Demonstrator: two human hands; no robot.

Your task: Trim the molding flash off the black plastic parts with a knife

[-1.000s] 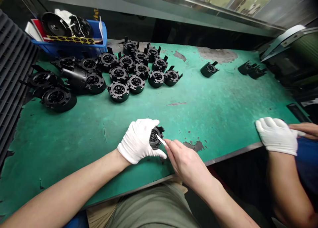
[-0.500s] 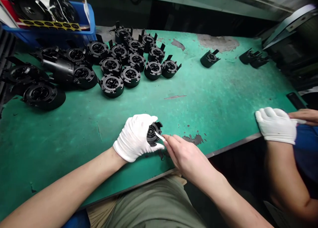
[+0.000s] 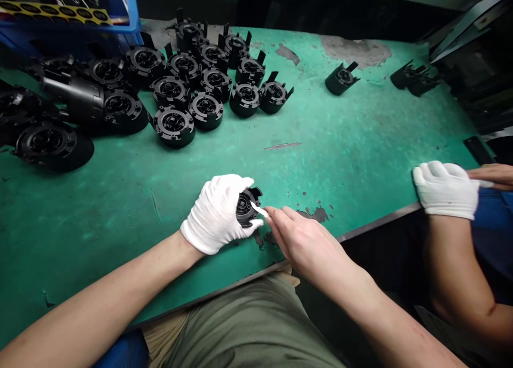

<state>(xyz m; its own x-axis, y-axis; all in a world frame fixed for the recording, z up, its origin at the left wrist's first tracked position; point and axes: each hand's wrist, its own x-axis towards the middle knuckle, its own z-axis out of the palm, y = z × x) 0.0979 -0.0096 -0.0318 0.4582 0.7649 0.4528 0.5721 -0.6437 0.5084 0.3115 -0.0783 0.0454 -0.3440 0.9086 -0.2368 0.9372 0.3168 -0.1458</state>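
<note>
My left hand (image 3: 216, 213), in a white glove, is wrapped round a round black plastic housing (image 3: 244, 205) and keeps it tilted near the table's front edge. Rings and small posts show on the housing's face, and a tab sticks up from its rim. Bare and pinched closed, my right hand (image 3: 298, 232) grips a slim white tool (image 3: 259, 210) with a pointed, blade-like tip. That tip reaches the housing's face; whether it touches cannot be made out. My fingers hide the tool's rear part.
Several similar black housings (image 3: 174, 125) crowd the table's left side, by a blue bin (image 3: 134, 29). A lone housing (image 3: 340, 79) stands at back right, with others (image 3: 412, 79) beyond. A co-worker's gloved hand (image 3: 444, 189) rests at the right edge of the green tabletop (image 3: 340, 143).
The view has shifted slightly, so the table's things sit higher in the picture. Both my hands keep their grips, and the tool tip stays at the housing's face.
</note>
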